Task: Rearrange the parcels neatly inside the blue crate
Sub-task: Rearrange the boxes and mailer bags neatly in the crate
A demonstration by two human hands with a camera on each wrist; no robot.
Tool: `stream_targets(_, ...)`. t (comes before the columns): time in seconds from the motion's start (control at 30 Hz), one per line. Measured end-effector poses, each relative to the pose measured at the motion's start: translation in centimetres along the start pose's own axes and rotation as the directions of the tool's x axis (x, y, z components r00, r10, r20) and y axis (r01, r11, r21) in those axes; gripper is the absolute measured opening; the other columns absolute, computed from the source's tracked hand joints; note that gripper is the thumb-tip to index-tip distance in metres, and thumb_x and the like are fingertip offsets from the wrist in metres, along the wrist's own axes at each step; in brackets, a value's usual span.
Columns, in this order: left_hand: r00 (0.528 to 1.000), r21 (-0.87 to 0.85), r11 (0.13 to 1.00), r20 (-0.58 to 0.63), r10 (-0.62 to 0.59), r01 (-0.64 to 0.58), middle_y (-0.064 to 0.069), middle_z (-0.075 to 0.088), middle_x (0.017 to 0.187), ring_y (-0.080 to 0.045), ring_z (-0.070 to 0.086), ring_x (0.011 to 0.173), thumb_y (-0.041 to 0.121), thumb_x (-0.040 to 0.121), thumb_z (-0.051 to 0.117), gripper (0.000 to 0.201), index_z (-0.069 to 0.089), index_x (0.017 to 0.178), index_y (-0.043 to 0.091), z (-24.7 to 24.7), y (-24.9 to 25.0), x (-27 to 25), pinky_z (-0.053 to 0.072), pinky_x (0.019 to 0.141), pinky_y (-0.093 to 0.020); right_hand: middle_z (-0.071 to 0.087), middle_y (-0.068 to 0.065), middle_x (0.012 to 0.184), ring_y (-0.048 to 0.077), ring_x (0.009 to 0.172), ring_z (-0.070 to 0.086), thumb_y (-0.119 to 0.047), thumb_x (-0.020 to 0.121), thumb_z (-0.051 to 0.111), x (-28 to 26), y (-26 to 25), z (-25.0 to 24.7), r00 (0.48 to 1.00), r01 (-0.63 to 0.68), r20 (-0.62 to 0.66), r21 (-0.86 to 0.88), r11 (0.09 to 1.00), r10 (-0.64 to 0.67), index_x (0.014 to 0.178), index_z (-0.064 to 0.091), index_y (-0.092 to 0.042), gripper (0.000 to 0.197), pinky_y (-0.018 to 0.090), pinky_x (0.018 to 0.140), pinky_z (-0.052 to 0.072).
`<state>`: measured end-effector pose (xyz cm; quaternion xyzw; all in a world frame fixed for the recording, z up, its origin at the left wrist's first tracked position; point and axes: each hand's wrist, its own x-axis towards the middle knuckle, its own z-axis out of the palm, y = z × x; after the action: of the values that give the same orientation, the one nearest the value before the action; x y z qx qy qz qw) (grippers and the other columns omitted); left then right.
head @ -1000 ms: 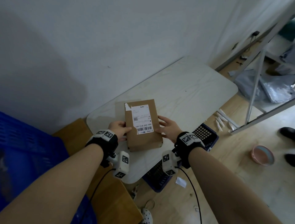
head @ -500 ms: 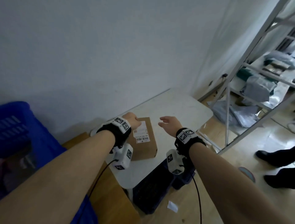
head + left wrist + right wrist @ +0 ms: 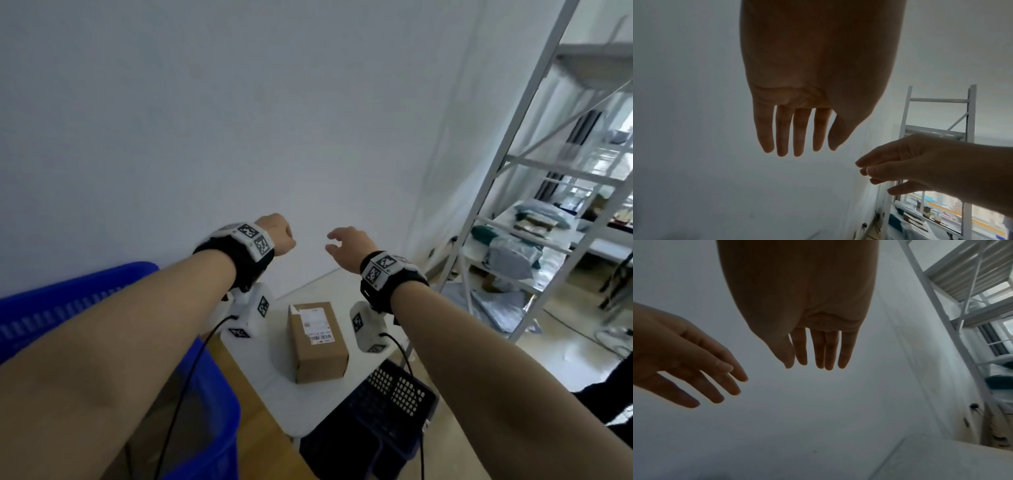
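Note:
A brown cardboard parcel (image 3: 317, 339) with a white shipping label lies flat on the white table (image 3: 260, 383), untouched. My left hand (image 3: 279, 236) and my right hand (image 3: 346, 245) are raised in the air well above it, in front of the wall. Both hands hold nothing. The left wrist view shows my left hand (image 3: 797, 129) with its fingers straight, and the right wrist view shows my right hand (image 3: 813, 347) the same way. Part of the blue crate (image 3: 212, 411) is at the lower left, largely hidden by my left forearm.
A dark perforated basket (image 3: 380, 418) sits on the floor under the table's near right corner. A white metal rack (image 3: 534, 219) with grey bags on its shelves stands at the right. A plain white wall (image 3: 205, 120) is straight ahead.
Both hands have let go of the parcel and risen away from it, fingers spread. The head view has tilted up toward the wall and shelves.

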<state>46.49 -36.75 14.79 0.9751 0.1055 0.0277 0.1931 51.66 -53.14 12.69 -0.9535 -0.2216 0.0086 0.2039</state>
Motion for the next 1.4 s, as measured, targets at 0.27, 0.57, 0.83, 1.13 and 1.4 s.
stream_targets(0.27, 0.992, 0.097, 0.991, -0.095, -0.088, 0.097, -0.011, 0.061, 0.126, -0.029, 0.058, 0.114, 0.021, 0.092, 0.053, 0.03, 0.064, 0.118, 0.009, -6.0, -8.5, -7.6, 0.045, 0.088, -0.03, 0.052, 0.006, 0.138, 0.024, 0.126, 0.05, -0.029, 0.096, 0.049, -3.4, -11.0, 2.3, 0.99, 0.138, 0.018, 0.001, 0.99, -0.138, 0.134, 0.051, -0.017, 0.04, 0.035, 0.105, 0.041)
stream_targets(0.57, 0.974, 0.079, 0.974, -0.096, -0.205, 0.213, -0.011, 0.062, 0.126, -0.027, 0.058, 0.114, 0.022, 0.092, 0.053, 0.032, 0.065, 0.118, 0.008, -8.7, -19.9, -15.9, 0.044, 0.086, -0.029, 0.051, 0.007, 0.139, 0.025, 0.124, 0.052, -0.027, 0.095, 0.05, -7.0, -22.5, 9.0, 0.96, 0.26, 0.092, 0.056, 0.964, -0.264, 0.133, 0.052, -0.015, 0.04, 0.034, 0.103, 0.041)
stream_targets(0.83, 0.954, 0.003, 0.955, -0.051, -0.295, 0.295, -0.012, 0.066, 0.119, -0.028, 0.062, 0.108, 0.021, 0.089, 0.058, 0.026, 0.07, 0.107, 0.009, -6.7, -28.6, -20.2, 0.046, 0.086, -0.03, 0.047, 0.01, 0.144, 0.026, 0.13, 0.047, -0.026, 0.096, 0.05, -8.0, -27.3, 15.3, 0.925, 0.3, 0.241, 0.01, 0.954, -0.294, 0.138, 0.047, -0.011, 0.044, 0.035, 0.108, 0.039)
stream_targets(1.13, 0.901, -0.193, 0.88, 0.09, -0.424, 0.434, -0.009, 0.066, 0.117, -0.026, 0.059, 0.11, 0.031, 0.09, 0.057, 0.028, 0.07, 0.106, 0.012, 0.6, -33.9, -21.0, 0.044, 0.099, -0.033, 0.051, 0.016, 0.139, 0.03, 0.125, 0.051, -0.023, 0.094, 0.053, -4.8, -27.5, 22.1, 0.875, 0.272, 0.433, -0.069, 0.96, -0.217, 0.136, 0.048, -0.003, 0.046, 0.036, 0.102, 0.043)
stream_targets(1.4, 0.878, -0.211, 0.855, 0.192, -0.439, 0.474, -0.011, 0.062, 0.126, -0.026, 0.057, 0.119, 0.013, 0.09, 0.056, 0.036, 0.06, 0.126, 0.013, 4.5, -35.6, -18.3, 0.041, 0.101, -0.032, 0.057, 0.013, 0.129, 0.031, 0.118, 0.055, -0.033, 0.088, 0.062, -0.5, -27.4, 28.3, 0.735, 0.237, 0.669, -0.094, 0.967, -0.115, 0.128, 0.054, -0.005, 0.049, 0.038, 0.1, 0.046)
